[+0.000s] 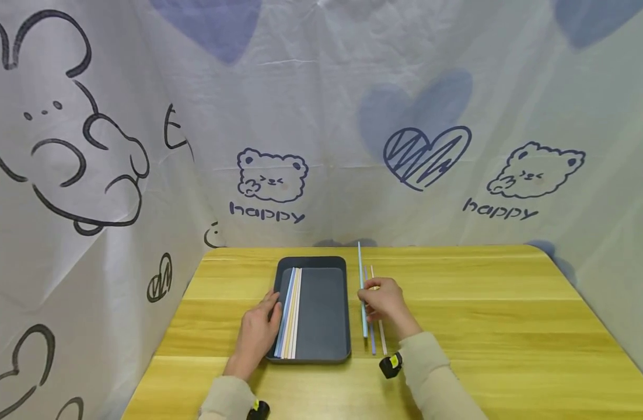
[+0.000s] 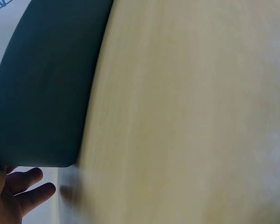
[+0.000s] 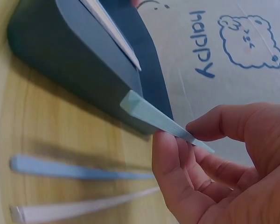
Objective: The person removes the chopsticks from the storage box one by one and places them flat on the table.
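While right hand (image 1: 383, 297) pinches 1 pale-blue stick (image 1: 360, 262), left hand (image 1: 257, 329) loose-fingered against tray (image 1: 324, 318), yellow wood-grain table (image 1: 484, 315), printed cloth (image 1: 327, 105)

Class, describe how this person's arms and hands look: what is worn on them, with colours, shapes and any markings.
The left hand and right hand are bare, with no gloves visible. The left sleeve and right sleeve are cream or pale beige. By each wrist is a small, blocky black device, left and right, with a yellow patch.
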Motion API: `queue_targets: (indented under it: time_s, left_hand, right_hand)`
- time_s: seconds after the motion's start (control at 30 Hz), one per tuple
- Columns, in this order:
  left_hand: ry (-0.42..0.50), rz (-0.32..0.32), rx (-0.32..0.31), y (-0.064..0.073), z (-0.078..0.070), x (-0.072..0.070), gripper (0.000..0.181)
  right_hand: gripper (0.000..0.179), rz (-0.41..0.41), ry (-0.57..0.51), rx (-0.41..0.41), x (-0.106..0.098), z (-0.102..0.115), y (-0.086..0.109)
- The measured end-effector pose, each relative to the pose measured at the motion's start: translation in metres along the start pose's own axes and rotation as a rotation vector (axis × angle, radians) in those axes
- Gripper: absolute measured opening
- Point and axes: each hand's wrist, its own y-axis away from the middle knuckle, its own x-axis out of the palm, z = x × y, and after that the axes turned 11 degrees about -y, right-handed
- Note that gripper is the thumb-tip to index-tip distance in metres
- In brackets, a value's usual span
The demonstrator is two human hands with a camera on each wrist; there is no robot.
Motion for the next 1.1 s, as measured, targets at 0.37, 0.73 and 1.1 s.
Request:
queue_targets:
  time_s: [0.37,0.73,1.1]
  left_hand:
    - [0.002,-0.030,0.022,-0.002,0.000,0.002,0.035]
    - [0.000,-0.046,0.036,-0.001,0.002,0.002,0.034]
    - [0.003,-0.012,0.026,-0.002,0.003,0.003,0.036]
  right_hand:
    - [0.034,-0.045,0.052,0.007,-0.030,-0.005,-0.007]
    - [0.037,-0.057,0.109,0.029,-0.045,-0.019,-0.010]
    - [0.031,-0.070,0.129,0.053,-0.054,-0.030,-0.009]
